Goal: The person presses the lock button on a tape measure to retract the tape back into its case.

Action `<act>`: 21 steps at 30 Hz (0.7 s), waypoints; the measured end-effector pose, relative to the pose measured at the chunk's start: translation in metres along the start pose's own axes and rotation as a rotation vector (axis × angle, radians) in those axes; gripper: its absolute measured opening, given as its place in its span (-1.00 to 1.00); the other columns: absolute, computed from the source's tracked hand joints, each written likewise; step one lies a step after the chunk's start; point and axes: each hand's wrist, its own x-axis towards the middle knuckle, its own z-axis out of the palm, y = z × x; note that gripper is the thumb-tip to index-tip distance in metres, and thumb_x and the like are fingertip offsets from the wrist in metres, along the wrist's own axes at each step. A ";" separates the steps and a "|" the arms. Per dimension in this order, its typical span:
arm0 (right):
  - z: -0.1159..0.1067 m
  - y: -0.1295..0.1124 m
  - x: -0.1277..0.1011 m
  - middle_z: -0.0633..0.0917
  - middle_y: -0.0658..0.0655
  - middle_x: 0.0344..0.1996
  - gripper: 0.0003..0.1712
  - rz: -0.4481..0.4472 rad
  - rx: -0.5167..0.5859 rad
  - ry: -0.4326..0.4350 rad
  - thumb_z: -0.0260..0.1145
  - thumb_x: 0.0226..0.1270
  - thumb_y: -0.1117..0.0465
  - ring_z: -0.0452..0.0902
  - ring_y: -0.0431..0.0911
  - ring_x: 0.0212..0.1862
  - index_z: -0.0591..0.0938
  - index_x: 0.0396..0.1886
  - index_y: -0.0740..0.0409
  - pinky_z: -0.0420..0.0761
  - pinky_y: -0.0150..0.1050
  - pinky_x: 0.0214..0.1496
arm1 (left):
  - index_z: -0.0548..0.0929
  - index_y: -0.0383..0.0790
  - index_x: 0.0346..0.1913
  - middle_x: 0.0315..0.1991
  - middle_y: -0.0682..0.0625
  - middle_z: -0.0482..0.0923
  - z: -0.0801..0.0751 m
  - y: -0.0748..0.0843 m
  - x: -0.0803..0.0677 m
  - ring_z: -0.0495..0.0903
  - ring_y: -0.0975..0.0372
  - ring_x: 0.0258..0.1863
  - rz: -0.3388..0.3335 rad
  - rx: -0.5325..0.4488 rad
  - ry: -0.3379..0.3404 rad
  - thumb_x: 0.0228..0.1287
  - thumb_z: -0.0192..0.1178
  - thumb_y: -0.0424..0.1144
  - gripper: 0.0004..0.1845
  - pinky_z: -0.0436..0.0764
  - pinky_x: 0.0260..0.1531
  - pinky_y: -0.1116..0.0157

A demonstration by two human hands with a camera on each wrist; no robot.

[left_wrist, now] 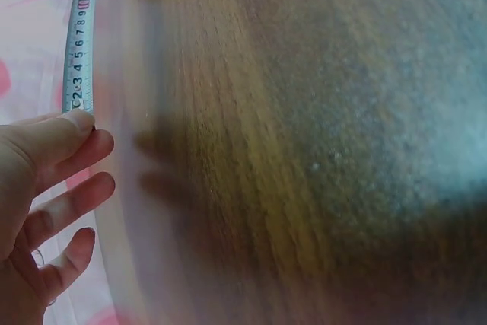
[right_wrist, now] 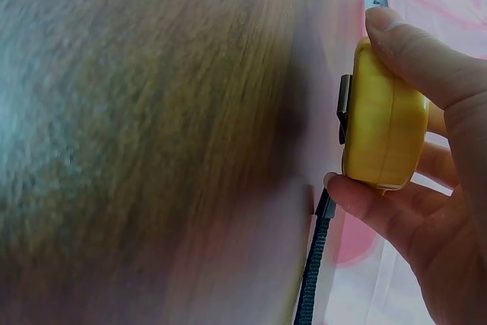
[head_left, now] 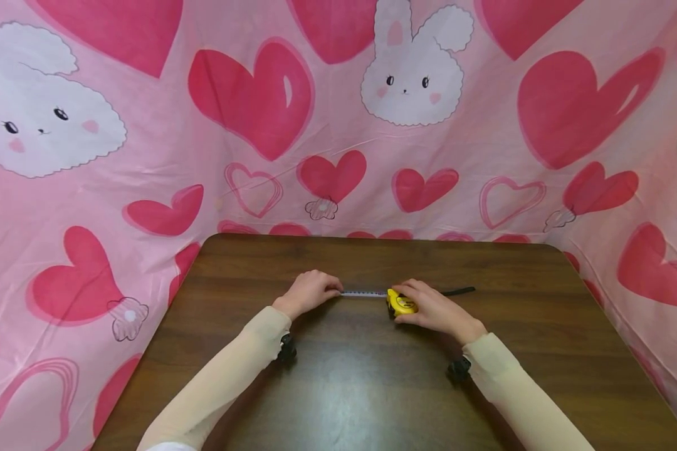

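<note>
A yellow tape measure (head_left: pixel 402 303) is in my right hand (head_left: pixel 433 308), its thumb and fingers curled round the case, as the right wrist view (right_wrist: pixel 388 123) also shows. From the case a white blade (head_left: pixel 364 294) runs straight left, pulled out to around the 10 mark in the left wrist view. My left hand (head_left: pixel 310 292) pinches the blade's free end between thumb and forefinger, its other fingers loosely bent in the left wrist view. The end tip itself is hidden by the thumb. A black wrist strap (head_left: pixel 458 291) trails right from the case.
Under both hands lies a dark brown wooden table (head_left: pixel 350 376) with rounded far corners. Pink cloth (head_left: pixel 327 138) printed with hearts and rabbits hangs behind and at both sides. A small black device (head_left: pixel 287 348) sits at the left wrist, another black device (head_left: pixel 459 369) at the right.
</note>
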 end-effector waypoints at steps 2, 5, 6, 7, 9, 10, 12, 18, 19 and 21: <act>0.001 0.000 0.000 0.61 0.17 0.18 -0.22 -0.013 -0.009 0.006 0.55 0.29 -0.07 0.55 0.03 0.16 0.56 0.39 0.20 0.59 0.08 0.29 | 0.83 -0.04 -0.04 -0.11 0.09 0.79 0.000 0.001 0.000 0.73 0.22 -0.13 0.001 0.000 -0.003 0.45 0.33 -0.17 -0.86 0.70 -0.01 0.14; 0.002 0.000 0.000 0.62 0.17 0.17 -0.22 -0.028 -0.014 0.016 0.55 0.28 -0.08 0.55 0.03 0.14 0.56 0.38 0.21 0.60 0.08 0.28 | 0.83 -0.04 -0.05 -0.11 0.08 0.79 0.001 0.002 0.001 0.73 0.21 -0.13 0.007 -0.003 -0.001 0.45 0.34 -0.18 -0.86 0.71 -0.01 0.13; 0.002 0.000 0.001 0.62 0.17 0.17 -0.22 -0.031 -0.014 0.018 0.55 0.28 -0.07 0.55 0.03 0.14 0.57 0.38 0.21 0.60 0.08 0.27 | 0.83 -0.05 -0.05 -0.11 0.08 0.79 0.001 0.003 0.001 0.73 0.21 -0.13 0.006 -0.003 -0.001 0.45 0.34 -0.18 -0.86 0.70 -0.01 0.13; 0.002 0.000 0.001 0.62 0.17 0.17 -0.22 -0.036 -0.017 0.021 0.55 0.28 -0.08 0.56 0.03 0.14 0.57 0.38 0.21 0.61 0.08 0.26 | 0.83 -0.04 -0.05 -0.11 0.08 0.79 0.001 0.003 0.001 0.73 0.21 -0.13 0.007 -0.001 0.000 0.45 0.34 -0.18 -0.86 0.70 -0.01 0.14; 0.002 -0.001 0.001 0.62 0.16 0.17 -0.22 -0.029 -0.009 0.018 0.56 0.27 -0.07 0.56 0.02 0.14 0.57 0.38 0.20 0.60 0.06 0.27 | 0.83 -0.04 -0.05 -0.11 0.08 0.79 0.002 0.003 0.001 0.73 0.22 -0.13 0.009 0.000 0.002 0.45 0.34 -0.18 -0.87 0.70 -0.02 0.14; 0.002 -0.001 0.001 0.62 0.16 0.17 -0.22 -0.031 -0.012 0.019 0.56 0.28 -0.06 0.55 0.02 0.14 0.57 0.38 0.21 0.60 0.07 0.27 | 0.83 -0.04 -0.06 -0.11 0.08 0.79 0.002 0.003 0.001 0.73 0.22 -0.14 0.009 0.001 0.002 0.45 0.34 -0.18 -0.87 0.70 -0.02 0.14; 0.002 -0.001 0.002 0.62 0.16 0.17 -0.22 -0.024 -0.006 0.011 0.56 0.28 -0.06 0.55 0.01 0.15 0.57 0.39 0.20 0.60 0.05 0.29 | 0.83 -0.03 -0.05 -0.11 0.09 0.79 0.002 0.003 0.002 0.73 0.23 -0.14 0.007 0.004 -0.001 0.45 0.34 -0.17 -0.87 0.70 -0.02 0.15; 0.004 -0.003 0.003 0.60 0.14 0.19 -0.21 -0.018 -0.003 -0.004 0.55 0.29 -0.07 0.54 -0.01 0.15 0.55 0.41 0.18 0.60 0.01 0.30 | 0.83 -0.03 -0.06 -0.11 0.09 0.79 0.005 0.004 0.003 0.73 0.21 -0.14 0.015 0.004 -0.004 0.45 0.33 -0.18 -0.87 0.70 -0.01 0.14; 0.004 -0.003 0.003 0.60 0.14 0.19 -0.21 -0.018 -0.003 -0.005 0.55 0.29 -0.07 0.54 -0.02 0.15 0.55 0.41 0.18 0.60 0.01 0.29 | 0.83 -0.03 -0.06 -0.11 0.09 0.79 0.005 0.004 0.003 0.73 0.21 -0.13 0.016 0.005 -0.004 0.45 0.33 -0.18 -0.87 0.70 -0.01 0.14; 0.004 -0.004 0.003 0.60 0.13 0.19 -0.22 -0.016 0.000 -0.007 0.55 0.29 -0.06 0.54 -0.02 0.14 0.55 0.41 0.18 0.61 0.00 0.29 | 0.83 -0.02 -0.05 -0.11 0.09 0.79 0.006 0.005 0.004 0.73 0.22 -0.13 0.014 0.008 -0.008 0.46 0.33 -0.17 -0.86 0.70 0.00 0.14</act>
